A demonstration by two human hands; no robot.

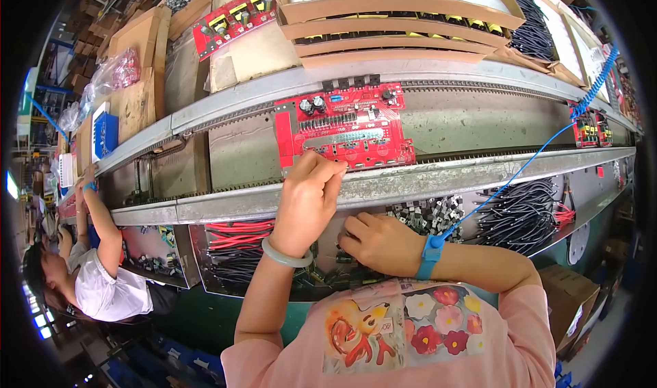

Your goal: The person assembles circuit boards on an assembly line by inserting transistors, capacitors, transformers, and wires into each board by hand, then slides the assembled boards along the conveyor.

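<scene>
A red circuit board [342,129] lies across the conveyor rails. It carries black capacitors, a row of small parts and black components along its far edge. My left hand [311,186] is at the board's near edge, thumb and fingers pinched together; whatever they hold is hidden. A pale bangle [287,254] circles that wrist. Lower and to the right, my right hand [380,241] is curled in the parts tray, over small dark green and black components [328,268]. Its fingertips are partly hidden. A blue wrist strap [430,256] with a coiled cord is on that wrist.
Red and black wires [239,244] lie left of my hands; small metal-tabbed components [432,213] and black wires [517,213] lie right. Beyond the conveyor stand stacked cardboard trays [404,29] and another red board [236,20]. A co-worker [102,278] works at the left. The cord [510,183] crosses the right side.
</scene>
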